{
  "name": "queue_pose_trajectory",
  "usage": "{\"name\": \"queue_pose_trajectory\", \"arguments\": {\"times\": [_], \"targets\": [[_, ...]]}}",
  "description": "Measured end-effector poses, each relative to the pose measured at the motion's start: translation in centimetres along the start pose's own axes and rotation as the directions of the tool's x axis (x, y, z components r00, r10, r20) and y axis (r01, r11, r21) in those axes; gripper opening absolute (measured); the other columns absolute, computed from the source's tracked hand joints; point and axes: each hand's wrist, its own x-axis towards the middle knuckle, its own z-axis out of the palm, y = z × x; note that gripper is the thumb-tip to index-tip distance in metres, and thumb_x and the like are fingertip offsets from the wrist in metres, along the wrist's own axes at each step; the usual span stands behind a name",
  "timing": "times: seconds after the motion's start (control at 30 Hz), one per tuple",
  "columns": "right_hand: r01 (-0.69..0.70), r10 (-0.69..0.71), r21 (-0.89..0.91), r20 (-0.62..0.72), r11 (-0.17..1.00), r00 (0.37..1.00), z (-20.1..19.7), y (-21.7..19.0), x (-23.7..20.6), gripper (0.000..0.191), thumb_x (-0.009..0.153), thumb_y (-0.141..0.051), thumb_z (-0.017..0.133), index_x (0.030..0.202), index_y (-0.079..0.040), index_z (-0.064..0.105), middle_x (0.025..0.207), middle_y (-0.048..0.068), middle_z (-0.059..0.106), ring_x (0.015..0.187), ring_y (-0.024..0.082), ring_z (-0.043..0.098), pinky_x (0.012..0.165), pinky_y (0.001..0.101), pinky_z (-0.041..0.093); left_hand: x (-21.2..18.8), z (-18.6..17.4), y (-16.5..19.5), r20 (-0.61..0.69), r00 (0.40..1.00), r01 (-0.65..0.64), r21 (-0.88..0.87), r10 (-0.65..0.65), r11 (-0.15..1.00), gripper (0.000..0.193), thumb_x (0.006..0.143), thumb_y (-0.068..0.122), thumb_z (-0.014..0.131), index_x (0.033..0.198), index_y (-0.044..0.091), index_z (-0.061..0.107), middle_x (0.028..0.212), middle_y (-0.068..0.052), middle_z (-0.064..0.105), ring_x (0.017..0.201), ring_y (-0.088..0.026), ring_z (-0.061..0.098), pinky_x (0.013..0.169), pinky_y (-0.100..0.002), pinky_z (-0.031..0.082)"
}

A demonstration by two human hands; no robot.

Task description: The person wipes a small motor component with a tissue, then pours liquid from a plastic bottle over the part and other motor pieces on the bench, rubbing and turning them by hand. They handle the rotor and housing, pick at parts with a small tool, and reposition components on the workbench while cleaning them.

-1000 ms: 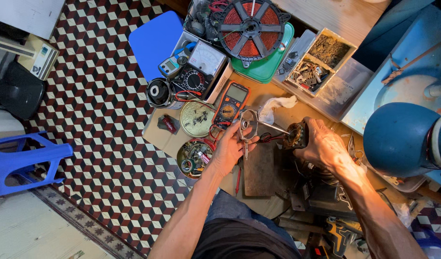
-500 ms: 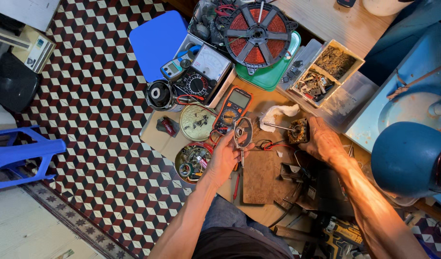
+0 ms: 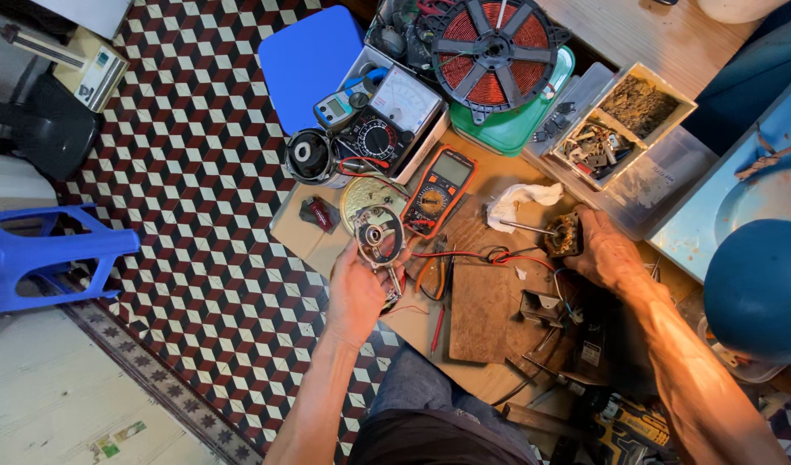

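Left hand [image 3: 357, 288] was clamped on a round metal end cover [image 3: 379, 236], rigid, best held by its rim; right hand [image 3: 604, 254] gripped the heavier motor rotor [image 3: 564, 234] near the table's [image 3: 490, 379] far edge.

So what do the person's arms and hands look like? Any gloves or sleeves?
No gloves and no sleeves show. Both forearms are bare right to the edge of the picture, and the left hand and right hand are bare too. I see no watch, ring or bracelet on them.

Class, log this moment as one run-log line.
left hand: holds round metal motor cover | right hand: grips motor rotor | orange multimeter between
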Motion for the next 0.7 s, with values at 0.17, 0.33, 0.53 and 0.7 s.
{"name": "queue_pose_trajectory", "arguments": {"times": [0.17,0.33,0.53,0.7], "targets": [[-0.106,0.107,-0.014,0.057,0.994,0.993,0.4,0.2,0.2,0.107,0.068,-0.023,0.087,0.158,-0.012,0.031,0.150,0.025,0.045,0.129,0.045,0.054,0.104,0.0491,0.048,-1.9,-1.5,1.6,-0.082,0.991,-0.111,-0.048,0.107,0.993,0.052,0.100,0.046,0.053,0.132,0.005,0.057,0.126,-0.008,0.067,0.117,-0.029,0.061,0.092,-0.039,0.049],[-0.115,0.117,-0.074,0.028,0.991,0.993,0.9,0.4,0.4,0.111,0.066,-0.026,0.089,0.160,-0.015,0.030,0.154,0.026,0.043,0.131,0.045,0.052,0.105,0.0492,0.047,-3.7,-3.3,1.5,-0.173,0.979,-0.125,-0.089,0.108,0.988,0.047,0.098,0.045,0.055,0.129,0.010,0.058,0.124,-0.008,0.066,0.119,-0.031,0.063,0.096,-0.039,0.049],[-0.090,0.087,-0.128,-0.032,0.988,0.996,0.5,-0.4,0.9,0.116,0.066,-0.031,0.090,0.163,-0.013,0.030,0.147,0.029,0.050,0.130,0.046,0.053,0.105,0.0503,0.047,-5.0,-6.3,0.6,-0.206,0.973,-0.133,-0.135,0.103,0.982,0.052,0.097,0.049,0.056,0.128,0.006,0.061,0.123,-0.009,0.067,0.118,-0.031,0.063,0.097,-0.040,0.049],[-0.081,0.086,0.038,-0.186,0.996,0.979,-1.2,-3.5,-2.7,0.096,0.075,-0.026,0.085,0.158,-0.007,0.040,0.140,0.028,0.056,0.122,0.044,0.058,0.102,0.0502,0.049,-4.7,-8.0,1.3,-0.152,0.984,-0.111,-0.118,0.092,0.987,0.056,0.101,0.050,0.058,0.129,0.001,0.062,0.121,-0.011,0.066,0.118,-0.030,0.062,0.099,-0.039,0.048]]}}
